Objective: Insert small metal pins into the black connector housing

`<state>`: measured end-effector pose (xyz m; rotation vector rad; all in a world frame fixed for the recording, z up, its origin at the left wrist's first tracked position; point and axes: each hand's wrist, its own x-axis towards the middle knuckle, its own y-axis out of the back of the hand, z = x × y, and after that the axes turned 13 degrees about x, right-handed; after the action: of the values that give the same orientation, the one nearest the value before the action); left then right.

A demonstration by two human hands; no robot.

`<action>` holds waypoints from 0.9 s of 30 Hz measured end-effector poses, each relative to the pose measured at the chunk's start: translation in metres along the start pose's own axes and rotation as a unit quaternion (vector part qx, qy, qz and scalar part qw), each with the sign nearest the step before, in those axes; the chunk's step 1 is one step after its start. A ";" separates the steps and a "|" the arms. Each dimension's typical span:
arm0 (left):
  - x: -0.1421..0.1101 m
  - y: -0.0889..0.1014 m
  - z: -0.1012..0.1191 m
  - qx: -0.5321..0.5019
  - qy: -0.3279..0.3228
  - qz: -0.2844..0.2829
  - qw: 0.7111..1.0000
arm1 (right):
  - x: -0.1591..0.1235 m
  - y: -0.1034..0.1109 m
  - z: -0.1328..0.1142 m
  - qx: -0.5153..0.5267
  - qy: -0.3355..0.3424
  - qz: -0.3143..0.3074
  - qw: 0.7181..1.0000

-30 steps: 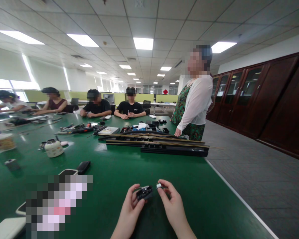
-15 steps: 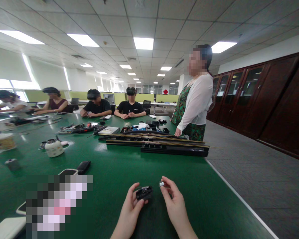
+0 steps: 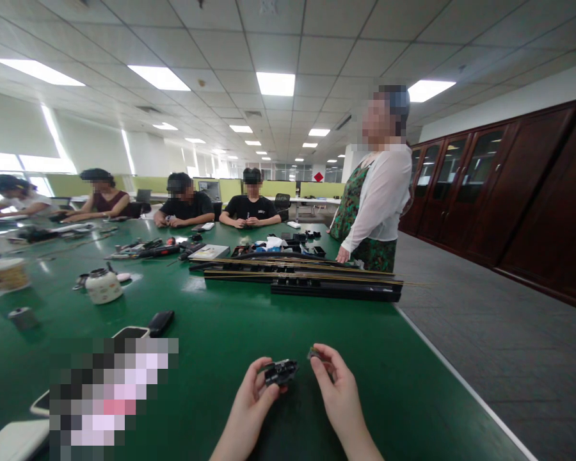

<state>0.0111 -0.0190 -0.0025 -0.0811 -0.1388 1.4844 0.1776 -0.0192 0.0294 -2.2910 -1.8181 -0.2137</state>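
Observation:
Low in the head view, my left hand (image 3: pixel 255 396) is closed on a small black part (image 3: pixel 281 372) with a hollow, detailed upper face; its exact kind cannot be made out. A short gap to the right, my right hand (image 3: pixel 335 383) pinches a tiny grey piece (image 3: pixel 313 353) between thumb and fingertips. That piece is too small to name. Both parts are held above the green table (image 3: pixel 211 333) and do not touch each other.
Long black rails with thin brass-coloured rods (image 3: pixel 336 291) lie across the table ahead. Leftward are a cream jar (image 3: pixel 104 285), a grey cylinder (image 3: pixel 23 317), a black wallet-like item (image 3: pixel 162 323) and a tub (image 3: pixel 4 275). A person (image 3: pixel 377 186) stands beyond the rails; several others sit behind.
The black part has tilted and shifted slightly right in my left hand. My right fingers have turned the tiny piece, which showed white before and looks grey now.

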 end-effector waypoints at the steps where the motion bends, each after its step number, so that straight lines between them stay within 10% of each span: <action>1: 0.000 0.000 0.001 -0.002 -0.003 0.001 1.000 | 0.000 0.000 0.000 -0.002 0.004 0.000 1.000; 27: -0.008 0.002 0.025 -0.029 0.042 -0.049 0.997 | -0.004 0.001 -0.012 -0.057 0.019 -0.041 0.997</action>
<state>0.0048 -0.0275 0.0220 -0.1809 -0.1174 1.3770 0.1780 -0.0262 0.0400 -2.2706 -1.9290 -0.3811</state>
